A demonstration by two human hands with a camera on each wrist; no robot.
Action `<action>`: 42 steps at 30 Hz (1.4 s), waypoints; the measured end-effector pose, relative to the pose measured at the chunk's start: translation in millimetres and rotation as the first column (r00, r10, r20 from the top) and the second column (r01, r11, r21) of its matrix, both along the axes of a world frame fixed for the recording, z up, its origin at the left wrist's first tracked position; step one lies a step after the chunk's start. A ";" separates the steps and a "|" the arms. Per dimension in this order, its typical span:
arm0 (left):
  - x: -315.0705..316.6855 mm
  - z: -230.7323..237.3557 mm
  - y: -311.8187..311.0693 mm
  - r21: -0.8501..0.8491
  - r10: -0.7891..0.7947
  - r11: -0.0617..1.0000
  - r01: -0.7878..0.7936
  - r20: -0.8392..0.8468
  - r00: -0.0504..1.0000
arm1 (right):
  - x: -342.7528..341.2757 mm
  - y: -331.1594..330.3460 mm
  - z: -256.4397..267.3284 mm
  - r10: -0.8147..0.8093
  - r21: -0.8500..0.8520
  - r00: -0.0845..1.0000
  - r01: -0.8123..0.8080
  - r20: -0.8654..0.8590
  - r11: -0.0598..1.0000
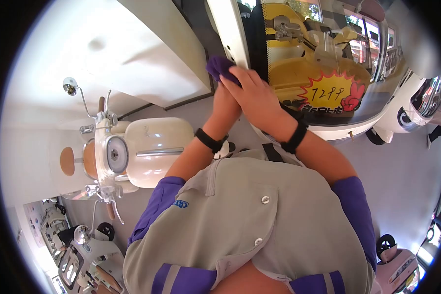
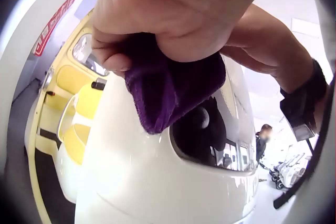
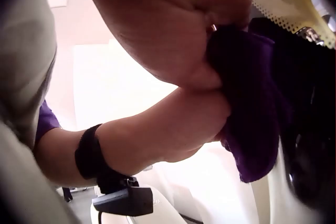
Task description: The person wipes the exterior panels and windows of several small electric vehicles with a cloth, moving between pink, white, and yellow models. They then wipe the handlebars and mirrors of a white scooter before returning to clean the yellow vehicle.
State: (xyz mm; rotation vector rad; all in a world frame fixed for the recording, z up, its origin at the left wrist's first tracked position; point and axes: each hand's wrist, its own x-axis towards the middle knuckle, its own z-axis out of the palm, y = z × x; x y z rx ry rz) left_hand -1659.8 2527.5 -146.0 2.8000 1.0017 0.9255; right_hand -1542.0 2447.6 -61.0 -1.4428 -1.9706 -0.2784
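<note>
A bunched purple cloth (image 1: 220, 69) is held by both hands beside the white window frame of a small vehicle in the head view. My left hand (image 1: 225, 107) lies partly hidden under the right one; in the left wrist view its curled fingers grip the cloth (image 2: 173, 87) over the glossy white body (image 2: 136, 182). My right hand (image 1: 260, 98) crosses over the left, its bent fingers around the cloth's near end. In the right wrist view, the cloth (image 3: 252, 103) hangs from the right hand (image 3: 173, 24), near a dark surface.
A yellow price sign (image 1: 334, 93) is on the vehicle's glass at the right. A cream scooter (image 1: 157, 147) with mirrors stands at the left, below a large white panel (image 1: 152, 44). More scooters stand at the lower corners. A person (image 2: 262, 141) is in the background.
</note>
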 end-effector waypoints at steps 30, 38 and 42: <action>7.8 -55.4 -59.7 -0.956 -0.161 -0.196 0.217 0.250 0.955 | -12.3 -111.7 -110.1 -0.469 -0.487 0.871 0.348 -0.149 0.801; 45.9 -79.1 -97.2 -0.995 -0.297 -0.029 0.092 0.097 0.950 | 34.5 -161.9 -137.8 -0.543 -0.444 0.759 0.372 -0.360 0.815; 94.8 -78.7 -139.4 -0.974 -0.291 0.195 0.119 0.059 0.955 | 84.3 -196.1 -145.2 -0.554 -0.446 0.691 0.357 -0.465 0.821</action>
